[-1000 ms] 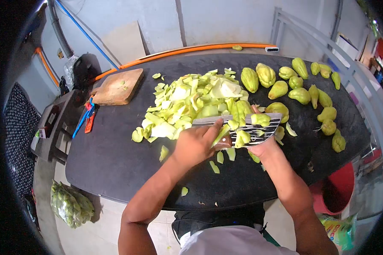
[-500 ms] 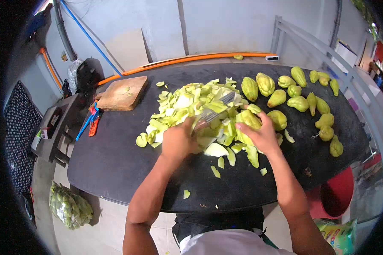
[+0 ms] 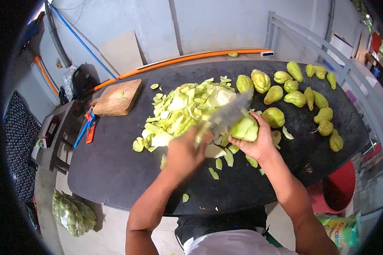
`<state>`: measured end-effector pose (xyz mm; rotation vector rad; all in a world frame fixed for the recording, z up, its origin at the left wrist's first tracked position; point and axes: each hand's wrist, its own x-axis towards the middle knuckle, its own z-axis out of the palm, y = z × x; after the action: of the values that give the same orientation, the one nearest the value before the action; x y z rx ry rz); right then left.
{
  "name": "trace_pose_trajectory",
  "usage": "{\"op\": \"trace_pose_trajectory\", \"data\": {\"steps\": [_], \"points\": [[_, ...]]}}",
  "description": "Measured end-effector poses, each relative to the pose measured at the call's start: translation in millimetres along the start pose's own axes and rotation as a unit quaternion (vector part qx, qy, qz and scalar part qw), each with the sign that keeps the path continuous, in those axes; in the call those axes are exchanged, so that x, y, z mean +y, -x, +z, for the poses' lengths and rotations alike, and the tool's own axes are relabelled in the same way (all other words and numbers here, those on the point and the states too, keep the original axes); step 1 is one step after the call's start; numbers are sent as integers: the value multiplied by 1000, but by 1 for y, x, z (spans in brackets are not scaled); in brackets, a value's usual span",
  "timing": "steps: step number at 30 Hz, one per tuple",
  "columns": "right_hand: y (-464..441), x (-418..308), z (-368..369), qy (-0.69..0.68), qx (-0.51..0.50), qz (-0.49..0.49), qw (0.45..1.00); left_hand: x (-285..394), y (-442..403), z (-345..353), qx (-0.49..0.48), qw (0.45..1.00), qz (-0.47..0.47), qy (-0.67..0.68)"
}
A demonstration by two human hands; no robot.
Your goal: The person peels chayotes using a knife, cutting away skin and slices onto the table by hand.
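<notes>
So closest to the camera was a white shirt (image 3: 242, 243), with a red bucket (image 3: 347, 193) off to the right, below the dark table (image 3: 115, 170). A few loose scraps sat near the table's front edge. Past those, the left hand (image 3: 185, 153) was closed around a broad knife (image 3: 230, 114), its blade angled up and away to the right. It was pretty blurry, so I couldn't tell if the edge was touching anything. The right hand (image 3: 261, 142) was wrapped around a chayote (image 3: 245, 128) from the right and underneath, with a pale green face showing, kinda like the skin was off there. That chayote sat right of the knife handle and just beside the blade, held up over the table. Couldn't really make out its long axis, since the fingers and blade got in the way. The heap of peelings (image 3: 178, 108) was spread mostly left of and beyond the blade, while the whole chayotes (image 3: 295, 98) were scattered beyond the right hand and out along the right side. Farther back on the left was a wooden board (image 3: 118, 97), then an orange pipe (image 3: 174, 60) along the foot of a grey wall (image 3: 217, 25).
</notes>
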<state>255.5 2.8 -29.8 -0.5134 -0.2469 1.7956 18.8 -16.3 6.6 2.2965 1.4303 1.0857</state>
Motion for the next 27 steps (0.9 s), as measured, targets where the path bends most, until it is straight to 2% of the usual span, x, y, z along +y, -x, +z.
{"op": "trace_pose_trajectory", "data": {"steps": [1,2,4,5,7,8,11,14,17,22,24,27], "points": [[6,5,11,-15,36,-34,999,-2,3,5,5,992,116,-48],[3,12,-12,-64,-116,-54,990,-3,5,9,8,969,230,-95],[8,3,-5,-37,-80,4,996,12,9,12,-8,941,304,-149],[7,6,-5,24,-72,-54,996,19,9,12,-2,930,326,-167],[6,11,-6,152,-31,-166,974,22,10,20,13,920,346,-185],[-9,12,-30,147,-50,-181,971,23,10,23,20,914,355,-194],[6,10,-5,47,-65,-110,991,23,10,24,23,912,355,-204],[7,20,-12,75,-41,-191,978,19,8,29,36,912,349,-210],[0,13,-12,-10,-26,-92,995,12,1,23,34,926,319,-198],[8,9,6,-4,-39,-75,996,4,5,20,-7,943,276,-186],[13,9,12,95,-12,-134,986,8,7,19,-12,945,283,-166],[14,9,8,109,-21,-148,983,4,6,20,-18,951,276,-141]]}}
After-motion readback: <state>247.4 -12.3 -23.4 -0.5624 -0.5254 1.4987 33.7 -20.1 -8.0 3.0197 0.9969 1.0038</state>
